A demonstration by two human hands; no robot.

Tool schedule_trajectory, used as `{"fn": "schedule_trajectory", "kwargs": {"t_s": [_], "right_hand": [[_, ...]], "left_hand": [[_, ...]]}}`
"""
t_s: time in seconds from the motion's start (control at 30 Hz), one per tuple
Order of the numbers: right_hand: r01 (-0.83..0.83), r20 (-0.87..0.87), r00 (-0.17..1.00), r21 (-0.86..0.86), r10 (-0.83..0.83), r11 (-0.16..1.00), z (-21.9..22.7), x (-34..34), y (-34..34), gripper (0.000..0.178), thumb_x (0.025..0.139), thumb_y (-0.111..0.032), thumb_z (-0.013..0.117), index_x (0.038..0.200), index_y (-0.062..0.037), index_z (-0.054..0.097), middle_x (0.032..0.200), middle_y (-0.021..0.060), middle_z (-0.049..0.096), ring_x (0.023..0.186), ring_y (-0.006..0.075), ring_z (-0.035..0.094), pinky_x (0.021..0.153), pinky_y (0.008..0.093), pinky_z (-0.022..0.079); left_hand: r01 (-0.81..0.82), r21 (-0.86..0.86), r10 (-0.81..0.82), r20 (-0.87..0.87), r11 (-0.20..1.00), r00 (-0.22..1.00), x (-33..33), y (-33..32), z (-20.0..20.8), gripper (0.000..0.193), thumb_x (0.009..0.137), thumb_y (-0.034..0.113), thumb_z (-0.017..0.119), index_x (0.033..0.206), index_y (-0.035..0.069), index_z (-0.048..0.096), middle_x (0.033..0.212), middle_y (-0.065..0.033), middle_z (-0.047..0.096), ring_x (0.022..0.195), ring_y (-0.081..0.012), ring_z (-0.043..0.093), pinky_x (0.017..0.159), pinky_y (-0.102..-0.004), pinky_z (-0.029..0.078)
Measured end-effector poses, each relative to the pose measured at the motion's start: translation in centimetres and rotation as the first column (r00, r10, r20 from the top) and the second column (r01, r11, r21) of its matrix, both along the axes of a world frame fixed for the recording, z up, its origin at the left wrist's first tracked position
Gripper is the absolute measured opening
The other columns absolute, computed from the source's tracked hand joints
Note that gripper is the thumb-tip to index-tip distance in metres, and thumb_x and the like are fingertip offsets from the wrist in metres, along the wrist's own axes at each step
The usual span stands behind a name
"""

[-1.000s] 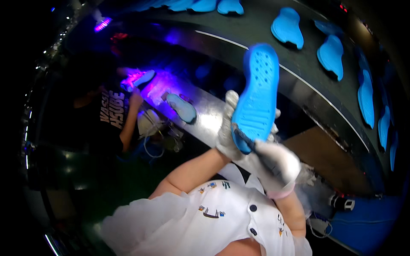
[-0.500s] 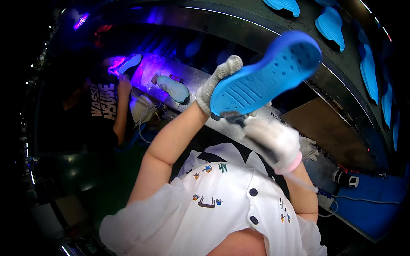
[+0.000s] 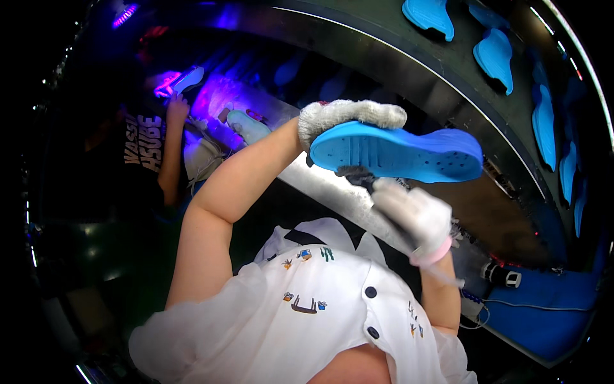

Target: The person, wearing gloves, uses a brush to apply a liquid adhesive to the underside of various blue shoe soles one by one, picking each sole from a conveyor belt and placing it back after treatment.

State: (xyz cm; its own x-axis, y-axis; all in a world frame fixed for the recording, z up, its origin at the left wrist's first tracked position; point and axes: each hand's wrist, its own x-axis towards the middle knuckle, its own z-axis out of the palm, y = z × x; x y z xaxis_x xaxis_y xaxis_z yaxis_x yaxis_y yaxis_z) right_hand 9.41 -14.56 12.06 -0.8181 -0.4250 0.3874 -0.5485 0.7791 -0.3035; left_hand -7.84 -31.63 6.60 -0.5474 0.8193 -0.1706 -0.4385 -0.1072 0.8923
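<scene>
My left hand (image 3: 348, 117), in a pale knitted glove, grips a bright blue shoe sole (image 3: 409, 152) along its far edge. The sole lies almost level across the view, with its grooved and dimpled inner face partly turned toward me. In my right hand (image 3: 416, 214), gloved in white and blurred by motion, is a brush with dark bristles (image 3: 355, 176). Those bristles meet the sole's near rim, close to its left end. Around the right wrist sits a pink band (image 3: 432, 253). Fingers of the right hand are partly smeared.
Several blue soles (image 3: 493, 59) lie on a dark conveyor (image 3: 448, 70) at the far right. A pale sole (image 3: 248, 127) rests on the metal bench (image 3: 320, 185). To the left, a person (image 3: 144, 141) holds another sole under purple light. A white cable (image 3: 537, 307) crosses a blue surface.
The sole has swung from an upward slant to nearly level and tipped, showing less of its inner face. My left hand has turned over its far edge. The brush stays at the near rim.
</scene>
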Motion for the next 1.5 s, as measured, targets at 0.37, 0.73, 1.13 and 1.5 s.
{"fn": "schedule_trajectory", "kwargs": {"t_s": [0.37,0.73,1.13,1.5], "right_hand": [[0.028,-0.113,0.993,0.08,-0.019,0.996,1.6,1.1,1.5,0.021,0.075,-0.015,0.071,0.095,-0.011,0.072,0.104,0.0056,0.074,0.06,0.0176,0.06,0.055,0.0278,0.051],[0.094,-0.091,0.991,-0.02,-0.095,0.995,3.5,1.3,4.0,0.025,0.073,-0.017,0.073,0.095,-0.004,0.074,0.102,0.016,0.075,0.062,0.0227,0.061,0.06,0.0309,0.05],[0.188,0.031,0.974,-0.657,-0.222,0.73,1.0,-0.4,2.2,0.026,0.07,0.004,0.08,0.093,-0.0048,0.073,0.086,0.0069,0.071,0.072,0.0205,0.062,0.066,0.0327,0.048],[0.078,-0.114,0.914,-0.892,-0.389,0.445,-0.8,1.6,3.4,0.034,0.07,0.012,0.064,0.101,-0.0001,0.065,0.095,0.0185,0.072,0.082,0.0217,0.062,0.076,0.0328,0.051]], "left_hand": [[0.034,-0.067,-0.037,-0.052,0.997,0.998,-0.1,-0.3,1.7,0.074,0.083,0.063,0.066,0.119,-0.001,0.067,0.096,-0.0254,0.07,0.068,-0.0297,0.073,0.046,-0.0384,0.059],[0.205,-0.164,-0.191,0.096,0.965,0.977,-0.5,-1.3,5.0,0.079,0.083,0.065,0.065,0.125,-0.001,0.064,0.107,-0.0268,0.068,0.082,-0.034,0.074,0.054,-0.0484,0.061],[-0.075,0.347,-0.073,0.396,0.935,0.916,2.5,2.4,0.5,0.06,0.091,0.064,0.057,0.125,0.014,0.059,0.109,-0.0123,0.067,0.088,-0.0215,0.07,0.061,-0.0357,0.061],[0.093,0.645,-0.29,0.206,0.759,0.935,-7.9,4.9,8.0,0.087,0.09,0.068,0.053,0.148,0.005,0.038,0.125,-0.0286,0.059,0.107,-0.037,0.064,0.086,-0.0536,0.056]]}}
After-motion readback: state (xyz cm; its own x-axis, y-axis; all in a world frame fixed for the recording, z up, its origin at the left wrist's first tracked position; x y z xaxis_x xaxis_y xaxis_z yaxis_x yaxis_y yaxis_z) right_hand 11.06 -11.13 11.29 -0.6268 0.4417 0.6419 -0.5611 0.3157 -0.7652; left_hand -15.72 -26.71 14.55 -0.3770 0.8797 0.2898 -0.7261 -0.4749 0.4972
